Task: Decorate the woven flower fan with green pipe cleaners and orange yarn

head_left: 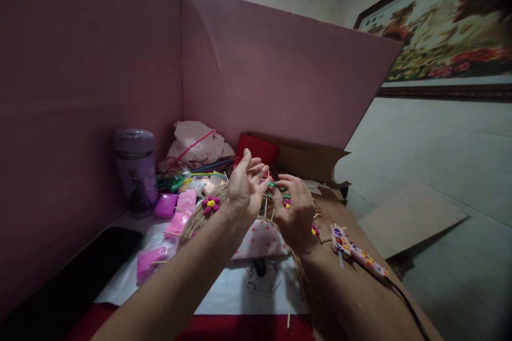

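My left hand (245,187) is palm up with its fingers apart, over a twine-wrapped ring (200,219). Close beside it, my right hand (295,206) has its fingers pinched round a green wire-like strand (271,186). A magenta flower with a yellow centre (210,204) sits on the left part of the ring, and another flower (315,230) shows right of my right hand. Below both hands lies white cloth with red dots (262,240). Thin sticks stand between the hands.
A purple tumbler (136,173) stands at the left, near pink packets (166,205) and a black phone-like slab (108,248). A flower-patterned glue gun (356,253) with a cord lies on cardboard at the right. Behind are a red object (258,150) and pink panels (272,64).
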The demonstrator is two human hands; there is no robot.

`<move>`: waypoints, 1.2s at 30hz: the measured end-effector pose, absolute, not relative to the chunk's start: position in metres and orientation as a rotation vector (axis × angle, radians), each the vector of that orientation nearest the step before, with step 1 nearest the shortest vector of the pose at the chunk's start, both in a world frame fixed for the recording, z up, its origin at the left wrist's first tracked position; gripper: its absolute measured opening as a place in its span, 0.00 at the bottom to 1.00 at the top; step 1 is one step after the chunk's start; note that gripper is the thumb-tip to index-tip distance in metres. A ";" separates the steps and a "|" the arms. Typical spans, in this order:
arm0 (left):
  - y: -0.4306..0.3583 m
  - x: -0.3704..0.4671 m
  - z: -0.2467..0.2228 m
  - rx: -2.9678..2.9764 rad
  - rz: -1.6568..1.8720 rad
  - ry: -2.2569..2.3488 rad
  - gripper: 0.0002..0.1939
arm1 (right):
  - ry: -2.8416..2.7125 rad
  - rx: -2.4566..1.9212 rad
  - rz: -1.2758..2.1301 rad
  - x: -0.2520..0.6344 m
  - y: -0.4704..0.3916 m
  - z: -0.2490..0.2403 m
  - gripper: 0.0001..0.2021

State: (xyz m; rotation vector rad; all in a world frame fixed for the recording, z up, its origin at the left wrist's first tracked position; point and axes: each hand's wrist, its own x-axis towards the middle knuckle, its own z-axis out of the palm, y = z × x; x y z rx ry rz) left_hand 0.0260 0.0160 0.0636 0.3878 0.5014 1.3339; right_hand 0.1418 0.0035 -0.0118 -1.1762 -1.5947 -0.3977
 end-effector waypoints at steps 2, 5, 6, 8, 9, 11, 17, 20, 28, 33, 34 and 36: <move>0.018 0.025 0.062 0.444 1.400 0.488 0.14 | -1.558 -1.164 -0.255 0.142 0.006 -0.010 0.04; 0.021 0.024 0.060 0.515 1.427 0.456 0.15 | -1.507 -1.140 -0.011 0.142 0.009 -0.009 0.04; 0.021 0.024 0.059 0.540 1.433 0.451 0.15 | -1.486 -1.143 0.088 0.142 0.009 -0.009 0.05; 0.021 0.025 0.058 0.601 1.447 0.442 0.15 | -1.448 -1.140 0.271 0.141 0.009 -0.009 0.07; 0.020 0.025 0.058 0.630 1.452 0.438 0.15 | -1.440 -1.128 0.331 0.141 0.008 -0.009 0.07; 0.019 0.027 0.059 0.672 1.431 0.425 0.16 | -1.456 -1.096 0.344 0.139 0.005 -0.008 0.07; 0.019 0.025 0.058 0.637 1.332 0.367 0.17 | -1.627 -1.092 0.033 0.136 -0.002 -0.007 0.09; 0.022 0.020 0.057 0.541 1.260 0.344 0.20 | -1.610 -1.058 -0.087 0.137 -0.002 -0.009 0.06; 0.030 0.017 0.053 0.848 1.454 0.566 0.18 | -1.261 -0.979 0.372 0.139 0.005 -0.010 0.12; 0.023 0.026 0.048 1.277 1.187 0.664 0.18 | -1.315 -1.040 0.164 0.137 -0.004 -0.005 0.12; 0.022 0.027 0.047 1.290 1.175 0.657 0.18 | -1.344 -1.048 0.141 0.137 -0.005 -0.005 0.12; 0.023 0.026 0.046 1.271 1.213 0.646 0.17 | -1.390 -1.023 0.189 0.136 -0.007 -0.004 0.12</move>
